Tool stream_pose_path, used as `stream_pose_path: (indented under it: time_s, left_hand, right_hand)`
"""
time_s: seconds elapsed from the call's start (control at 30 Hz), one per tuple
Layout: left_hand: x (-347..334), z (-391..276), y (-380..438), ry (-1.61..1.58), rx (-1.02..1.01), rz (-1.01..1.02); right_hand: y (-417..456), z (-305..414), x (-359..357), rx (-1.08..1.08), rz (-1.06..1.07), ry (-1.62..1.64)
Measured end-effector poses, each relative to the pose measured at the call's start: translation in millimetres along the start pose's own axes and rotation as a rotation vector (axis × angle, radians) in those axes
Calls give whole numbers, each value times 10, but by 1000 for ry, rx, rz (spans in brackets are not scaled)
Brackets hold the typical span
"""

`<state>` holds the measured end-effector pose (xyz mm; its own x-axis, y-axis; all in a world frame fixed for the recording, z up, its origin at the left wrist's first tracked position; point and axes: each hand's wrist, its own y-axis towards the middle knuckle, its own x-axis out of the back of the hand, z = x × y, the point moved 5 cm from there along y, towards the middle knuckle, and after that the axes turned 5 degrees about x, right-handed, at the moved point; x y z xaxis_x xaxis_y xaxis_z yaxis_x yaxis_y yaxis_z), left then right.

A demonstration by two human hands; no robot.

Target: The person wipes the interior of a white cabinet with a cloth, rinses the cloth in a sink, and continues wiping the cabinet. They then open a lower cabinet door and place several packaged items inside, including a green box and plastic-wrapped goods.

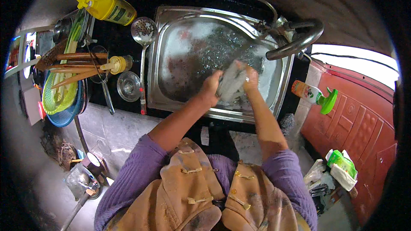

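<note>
Both hands are over the stainless steel sink (pixel 153 70), which holds water with foam. A wet, greyish-white cloth (pixel 231 81) hangs between them, its surface blurred. My left hand (pixel 212 86) grips the cloth's left side. My right hand (pixel 250 78) grips its upper right side, with some foam on the fingers. The curved metal faucet (pixel 298 43) reaches in over the sink's right part, to the right of my right hand.
Left of the sink lie a slotted metal skimmer (pixel 143 35), a glass lid (pixel 128 86) and a yellow bottle (pixel 107 6). Further left are green onions (pixel 72 43) and a yellow-green plastic basket (pixel 48 98). A spray bottle (pixel 308 93) with a green head is at the right.
</note>
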<state>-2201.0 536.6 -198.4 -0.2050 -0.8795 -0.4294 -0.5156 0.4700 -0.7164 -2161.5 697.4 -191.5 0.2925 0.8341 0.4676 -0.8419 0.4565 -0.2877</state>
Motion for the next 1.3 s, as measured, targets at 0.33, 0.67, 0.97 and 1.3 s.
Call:
stream_pose_path:
  time_s: [0.33,0.67,0.97,1.3]
  left_hand:
    - [495,58,74,1496,-568,-316]
    - [-72,91,-128,-99,665,183]
    - [-250,-215,-447,-361,239,442]
    - [-362,-886,-964,39,234,214]
  right_hand:
    - [-52,-918,-327,-27,305,-308]
    - [-657,772,17,212,155,-322]
    - [-344,1321,576,-81,414,377]
    - [-539,1461,441,-77,159,631]
